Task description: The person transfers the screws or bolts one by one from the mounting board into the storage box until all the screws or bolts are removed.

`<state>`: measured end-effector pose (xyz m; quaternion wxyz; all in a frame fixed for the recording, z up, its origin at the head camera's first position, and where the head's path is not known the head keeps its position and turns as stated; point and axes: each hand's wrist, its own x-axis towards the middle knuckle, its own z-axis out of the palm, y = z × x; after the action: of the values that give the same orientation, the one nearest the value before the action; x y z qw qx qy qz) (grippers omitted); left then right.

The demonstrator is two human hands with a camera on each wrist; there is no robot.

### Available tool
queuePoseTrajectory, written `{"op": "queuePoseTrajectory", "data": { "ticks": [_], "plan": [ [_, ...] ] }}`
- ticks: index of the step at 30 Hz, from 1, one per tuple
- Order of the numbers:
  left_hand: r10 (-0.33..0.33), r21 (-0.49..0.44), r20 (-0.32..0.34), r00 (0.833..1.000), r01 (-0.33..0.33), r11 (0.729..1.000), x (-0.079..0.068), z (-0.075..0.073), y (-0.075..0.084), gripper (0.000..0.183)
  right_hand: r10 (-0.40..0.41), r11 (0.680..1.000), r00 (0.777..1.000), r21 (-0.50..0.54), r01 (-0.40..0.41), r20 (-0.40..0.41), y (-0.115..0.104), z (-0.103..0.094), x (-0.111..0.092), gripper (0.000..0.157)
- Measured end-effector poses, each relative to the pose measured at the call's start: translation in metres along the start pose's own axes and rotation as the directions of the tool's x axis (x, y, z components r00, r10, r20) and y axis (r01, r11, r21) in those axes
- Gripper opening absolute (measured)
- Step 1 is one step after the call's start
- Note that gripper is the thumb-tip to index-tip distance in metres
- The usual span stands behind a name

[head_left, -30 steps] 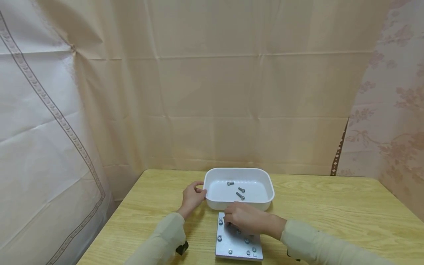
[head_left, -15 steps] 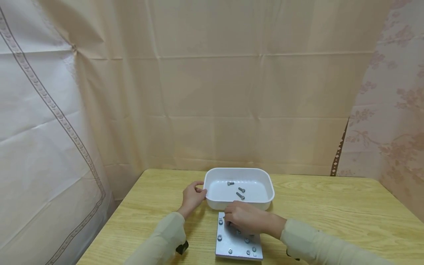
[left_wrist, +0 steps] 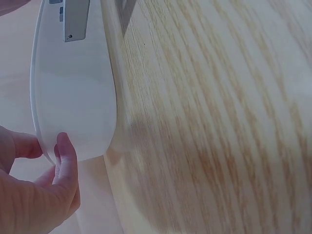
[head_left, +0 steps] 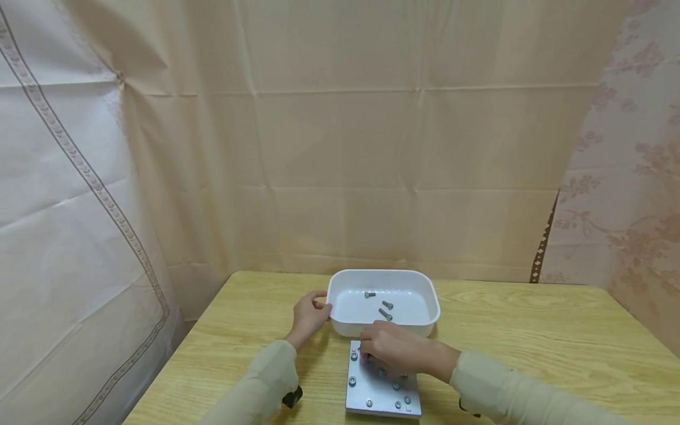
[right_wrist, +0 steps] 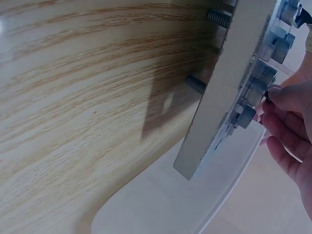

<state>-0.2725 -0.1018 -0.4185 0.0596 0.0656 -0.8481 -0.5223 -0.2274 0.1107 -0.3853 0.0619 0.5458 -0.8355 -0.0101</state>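
My left hand [head_left: 310, 317] pinches the left end of a white plastic tray [head_left: 382, 330], thumb and fingers on either side of its rim [left_wrist: 35, 97]. Three bolts [head_left: 385, 314] lie loose in the tray. In front of it stands a silver metal plate [head_left: 379, 396] with several bolts in its top face; threaded ends [right_wrist: 196, 84] stick out underneath in the right wrist view. Over the plate's far part, my right hand [head_left: 395, 347] pinches a small dark bolt [right_wrist: 267, 95] between thumb and fingertips, mostly hidden by the fingers.
The wood-grain table [head_left: 520, 342] extends to both sides of the plate and tray. A beige curtain [head_left: 340, 147] hangs right behind the table's back edge. Black wrist gear [head_left: 292, 397] shows under the left sleeve.
The knuckles of my right hand have risen slightly, with the fingers over the same spot on the plate. My left hand, the tray and the plate have stayed put.
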Motion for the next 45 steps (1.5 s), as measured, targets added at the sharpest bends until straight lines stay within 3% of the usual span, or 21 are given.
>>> {"op": "queuePoseTrajectory", "data": {
  "ticks": [24,35,41,45],
  "plan": [
    [0.024,0.001,-0.010,1.000,-0.024,1.000,0.004,0.000,0.002,0.035,0.001,0.999,0.997,0.040,0.002,-0.073,0.008,-0.009,0.003,0.015],
    [0.033,-0.006,-0.001,0.999,-0.033,0.999,0.001,0.000,-0.001,0.035,-0.068,0.996,0.977,-0.067,0.055,-0.202,0.013,-0.009,0.004,0.010],
    [0.062,-0.011,-0.013,0.998,-0.062,0.998,-0.001,0.001,-0.002,0.034,-0.078,0.992,0.959,-0.114,0.048,-0.272,0.024,-0.020,0.008,0.009],
    [0.033,-0.004,-0.012,0.999,-0.033,0.999,-0.001,0.001,-0.001,0.034,-0.083,0.990,0.953,-0.131,0.046,-0.290,0.034,-0.028,0.012,0.010]
  ]
}}
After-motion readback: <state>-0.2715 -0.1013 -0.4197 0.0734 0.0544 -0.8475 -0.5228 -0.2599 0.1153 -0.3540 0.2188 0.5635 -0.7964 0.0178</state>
